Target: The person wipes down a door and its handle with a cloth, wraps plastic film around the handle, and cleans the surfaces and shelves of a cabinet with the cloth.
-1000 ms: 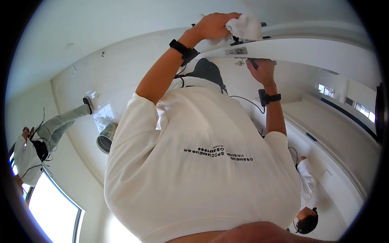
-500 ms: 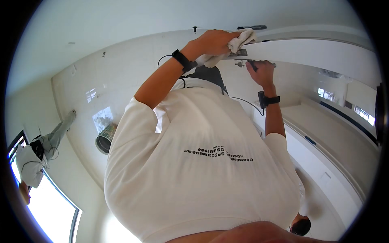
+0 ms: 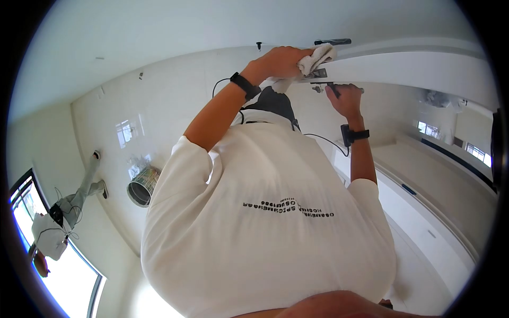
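Note:
At the upper middle, my left hand (image 3: 283, 61) is closed on a white cloth (image 3: 317, 58), which rests against the edge of a white door (image 3: 392, 66) beside the metal latch plate (image 3: 317, 73). My right hand (image 3: 347, 100) is wrapped round the dark door handle (image 3: 333, 89) on the near face. Keys (image 3: 317, 89) hang beside that handle. On the door's far side another dark handle (image 3: 333, 41) shows. Part of the cloth hangs below my left hand, and my left fingertips are partly hidden by it.
A patterned bin (image 3: 144, 186) stands on the glossy floor (image 3: 175, 95) to the left. Another person (image 3: 52, 233) is beyond it, near a bright window (image 3: 66, 275). A small dark fixture (image 3: 259, 45) sits above my left hand. A white ledge (image 3: 413, 206) runs along the right.
My left hand and the cloth have come down from above the door edge to the latch plate. My right hand keeps its hold. The person at left has shifted, and the one at lower right has mostly left view.

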### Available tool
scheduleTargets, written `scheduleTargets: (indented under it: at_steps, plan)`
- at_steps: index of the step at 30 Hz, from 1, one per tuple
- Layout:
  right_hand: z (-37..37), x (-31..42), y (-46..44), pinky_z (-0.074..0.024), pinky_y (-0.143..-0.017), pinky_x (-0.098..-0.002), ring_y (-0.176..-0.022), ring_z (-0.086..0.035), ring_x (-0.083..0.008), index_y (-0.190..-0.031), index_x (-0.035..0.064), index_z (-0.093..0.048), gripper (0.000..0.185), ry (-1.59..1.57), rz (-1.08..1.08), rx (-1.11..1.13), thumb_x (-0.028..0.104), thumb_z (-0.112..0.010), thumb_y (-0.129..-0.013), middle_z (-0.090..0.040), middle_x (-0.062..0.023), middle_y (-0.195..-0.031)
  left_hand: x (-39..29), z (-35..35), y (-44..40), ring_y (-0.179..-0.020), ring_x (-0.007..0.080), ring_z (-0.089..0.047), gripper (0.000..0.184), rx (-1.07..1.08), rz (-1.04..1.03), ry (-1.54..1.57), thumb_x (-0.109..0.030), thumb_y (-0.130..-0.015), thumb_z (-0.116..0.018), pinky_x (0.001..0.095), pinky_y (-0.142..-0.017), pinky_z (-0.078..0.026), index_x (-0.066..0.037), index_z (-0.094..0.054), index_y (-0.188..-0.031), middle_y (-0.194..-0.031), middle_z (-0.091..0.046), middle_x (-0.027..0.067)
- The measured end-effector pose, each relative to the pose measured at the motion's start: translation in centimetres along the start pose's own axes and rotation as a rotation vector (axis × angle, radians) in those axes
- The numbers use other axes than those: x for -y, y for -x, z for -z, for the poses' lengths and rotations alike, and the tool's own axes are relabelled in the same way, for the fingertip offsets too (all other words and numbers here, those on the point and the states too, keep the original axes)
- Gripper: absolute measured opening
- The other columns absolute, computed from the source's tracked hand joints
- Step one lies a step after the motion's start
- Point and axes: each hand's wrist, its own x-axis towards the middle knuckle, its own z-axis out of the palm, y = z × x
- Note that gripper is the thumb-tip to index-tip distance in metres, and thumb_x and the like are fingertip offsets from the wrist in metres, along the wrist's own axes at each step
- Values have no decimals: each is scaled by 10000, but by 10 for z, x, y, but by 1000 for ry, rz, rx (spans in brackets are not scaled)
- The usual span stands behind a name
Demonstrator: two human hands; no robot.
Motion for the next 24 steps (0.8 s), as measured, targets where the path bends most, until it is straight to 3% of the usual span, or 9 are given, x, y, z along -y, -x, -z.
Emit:
scheduleTargets:
  at_steps: [8,11,17,22,24]
  plan:
    - [-5,-14,-6,-406,-468,-401,-449,-534,-322,-527,67,-594,419,79,-17,-15,336,-716,-824,-546,-97,-480,31,-14,-1,-928,403,-643,535,80,-15,65,-40,-723,-543,443,-830,-509,-104,-602,-1250,-1000,-703,179]
    - [-8,-10,-9,-403,-470,-406,-449,-535,-319,-529,64,-596,424,65,-53,5,341,-714,-828,-548,-100,-483,60,-29,-2,-981,389,-632,475,33,-27,356,-43,-731,-545,444,-865,-495,-87,-605,-1200,-997,-692,174]
    - [-8,0,-19,-406,-496,-405,-470,-545,-310,-577,57,-647,433,33,-61,6,362,-677,-882,-552,-98,-491,79,-40,0,-1105,370,-578,434,0,27,155,-55,-792,-519,439,-933,-465,-62,-566,-1223,-1202,-563,181]
    - [-11,4,-21,-413,-518,-411,-503,-556,-306,-586,53,-651,447,-23,-68,39,376,-667,-895,-531,-82,-479,108,-53,4,-1116,372,-568,436,82,80,146,-68,-844,-498,427,-956,-455,-43,-546,-1277,-1208,-538,171]
    - [-15,13,-28,-450,-578,-406,-596,-595,-305,-670,47,-677,405,-4,-77,85,399,-689,-870,-591,-98,-575,125,-53,4,-1128,368,-564,441,76,72,176,-65,-848,-499,422,-966,-449,-37,-548,-1285,-1208,-546,172]
